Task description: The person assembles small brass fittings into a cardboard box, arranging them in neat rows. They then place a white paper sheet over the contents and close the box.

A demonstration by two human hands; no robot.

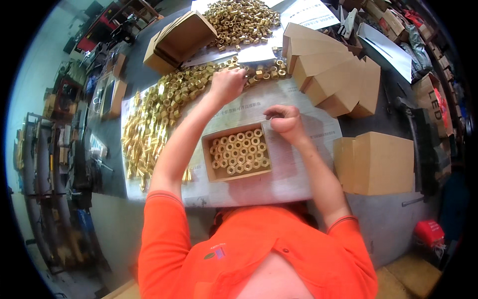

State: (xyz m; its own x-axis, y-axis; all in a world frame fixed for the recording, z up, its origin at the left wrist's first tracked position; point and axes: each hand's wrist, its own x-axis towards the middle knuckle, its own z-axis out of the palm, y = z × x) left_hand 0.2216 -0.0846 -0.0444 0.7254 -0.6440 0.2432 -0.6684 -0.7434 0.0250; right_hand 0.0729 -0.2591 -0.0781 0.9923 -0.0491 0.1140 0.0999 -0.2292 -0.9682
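Observation:
My left hand (226,83) reaches forward and closes over loose brass nuts (259,74) at the far edge of a newspaper sheet (284,182). My right hand (285,121) hovers with curled fingers just past the far right corner of a small open cardboard box (207,162). Nothing shows between its fingers. The box holds brass nuts (240,152) laid flat in neat rows. A broad heap of the same nuts (152,117) spreads along the left side of the paper.
A second heap of nuts (241,20) lies at the far side. Open empty cartons (333,74) stand in a row at the right, a closed carton (378,162) sits nearer, and cartons (179,40) lie at the far left. Cluttered shelves line the left.

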